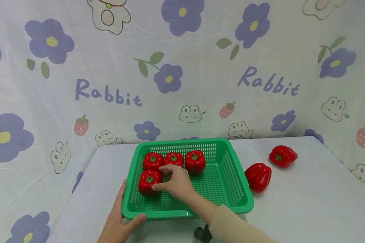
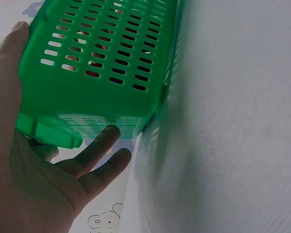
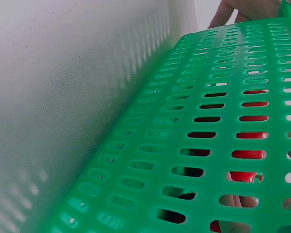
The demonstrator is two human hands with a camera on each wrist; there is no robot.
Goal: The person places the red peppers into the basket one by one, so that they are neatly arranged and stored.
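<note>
Several red bell peppers stand stem up in a green plastic basket (image 1: 187, 214). My right hand (image 1: 177, 182) reaches over the front rim and pinches the front-left bell pepper (image 1: 148, 182), thumb at its front right, index finger by its upper right. Behind it are a back-left pepper (image 1: 152, 160), a middle one (image 1: 174, 159) partly covered by the hand, and another pepper (image 1: 195, 162) to the right. My left hand (image 1: 117, 216) holds the basket's front-left corner, thumb along the front rim. In the left wrist view, two fingers (image 2: 104, 143) extend loosely beside the slotted wall (image 2: 106, 53).
Two more red bell peppers lie on the white table (image 1: 310, 195) right of the basket: one pepper (image 1: 258, 177) by its wall, another pepper (image 1: 283, 156) farther back. A black object (image 1: 203, 234) shows under the right sleeve. A printed curtain (image 1: 200, 54) hangs behind the table.
</note>
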